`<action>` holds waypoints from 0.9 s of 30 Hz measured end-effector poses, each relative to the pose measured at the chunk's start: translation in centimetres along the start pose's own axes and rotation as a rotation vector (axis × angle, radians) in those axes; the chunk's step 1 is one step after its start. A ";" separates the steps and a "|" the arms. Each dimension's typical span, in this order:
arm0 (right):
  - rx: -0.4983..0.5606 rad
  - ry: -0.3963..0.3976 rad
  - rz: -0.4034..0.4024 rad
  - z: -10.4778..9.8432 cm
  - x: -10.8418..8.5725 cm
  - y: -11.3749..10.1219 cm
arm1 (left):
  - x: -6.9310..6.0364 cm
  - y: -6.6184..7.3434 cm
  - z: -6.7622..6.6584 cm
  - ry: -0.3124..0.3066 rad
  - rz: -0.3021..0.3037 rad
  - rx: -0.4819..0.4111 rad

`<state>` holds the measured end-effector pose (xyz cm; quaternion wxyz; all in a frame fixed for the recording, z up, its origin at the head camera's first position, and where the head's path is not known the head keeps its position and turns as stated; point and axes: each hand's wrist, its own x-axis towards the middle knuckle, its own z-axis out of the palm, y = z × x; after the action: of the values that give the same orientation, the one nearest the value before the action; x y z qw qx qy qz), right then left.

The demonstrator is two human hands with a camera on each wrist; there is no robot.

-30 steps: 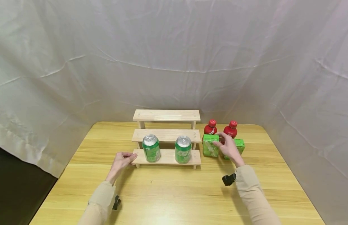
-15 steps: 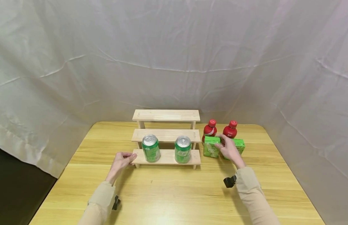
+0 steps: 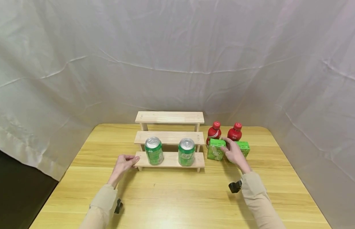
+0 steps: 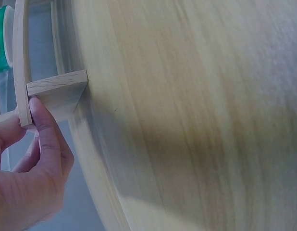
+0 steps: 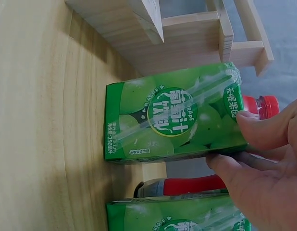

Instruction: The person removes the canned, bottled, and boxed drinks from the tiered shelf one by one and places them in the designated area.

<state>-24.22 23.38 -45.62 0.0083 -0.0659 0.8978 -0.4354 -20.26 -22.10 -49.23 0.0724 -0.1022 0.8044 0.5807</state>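
My left hand (image 3: 122, 166) pinches the left end of the lowest step of a three-tier wooden shelf (image 3: 168, 137); in the left wrist view, thumb and finger lie on either side of the board (image 4: 21, 62). Two green drink cans, one on the left (image 3: 154, 152) and one on the right (image 3: 187, 153), stand upright on that step. To the shelf's right, my right hand (image 3: 234, 154) holds a green grape juice box (image 5: 172, 115) near its top, thumb on the front edge and fingers along the side. The box stands upright on the table, slightly turned.
A second green juice box (image 3: 242, 148) stands close by on the right, partly behind my right hand. Two red-capped bottles, left (image 3: 214, 132) and right (image 3: 234, 133), stand behind the boxes. Pale cloth (image 3: 177, 63) hangs behind the wooden table (image 3: 177, 197).
The held juice box has turned slightly and shifted a little to the right with my right hand. My left hand and the cans look almost unmoved.
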 end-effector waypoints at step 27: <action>0.094 0.176 -0.089 1.9 -2.1 -2.0 | 0.0 -0.3 0.0 -0.015 0.009 -0.016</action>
<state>-21.83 20.98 -45.34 -0.0870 -0.0665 0.8699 -0.4810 -20.23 -22.22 -49.48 0.0750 -0.0948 0.7997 0.5881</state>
